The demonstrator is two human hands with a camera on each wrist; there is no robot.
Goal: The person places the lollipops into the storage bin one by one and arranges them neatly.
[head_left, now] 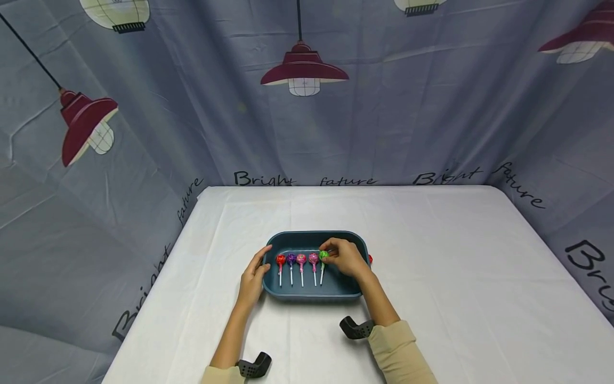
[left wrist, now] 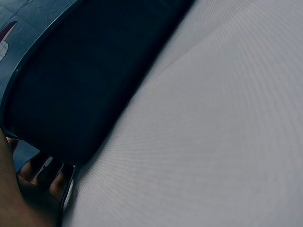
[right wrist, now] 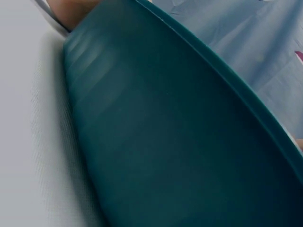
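In the head view a dark teal tray [head_left: 312, 297] stands on the white table. Inside it a row of lollipops lies with sticks toward me: a red lollipop [head_left: 280, 260], a purple lollipop [head_left: 291, 260], two pink lollipops [head_left: 301, 260] and a green lollipop [head_left: 323, 255] at the row's right end. My right hand [head_left: 346, 257] reaches over the tray's right side and pinches the green lollipop by its head. The left hand [head_left: 251, 279] holds the tray's left end, its fingers at the outer wall in the left wrist view. The right wrist view shows mainly the tray's outer wall [right wrist: 156, 123].
A small red round thing [head_left: 371, 259] shows just past the tray's right edge, mostly hidden. White cloth [head_left: 455, 266] covers the table. Behind it hangs a grey-blue curtain [head_left: 408, 117] printed with lamps and lettering. A black wrist camera [head_left: 356, 328] sits on each forearm.
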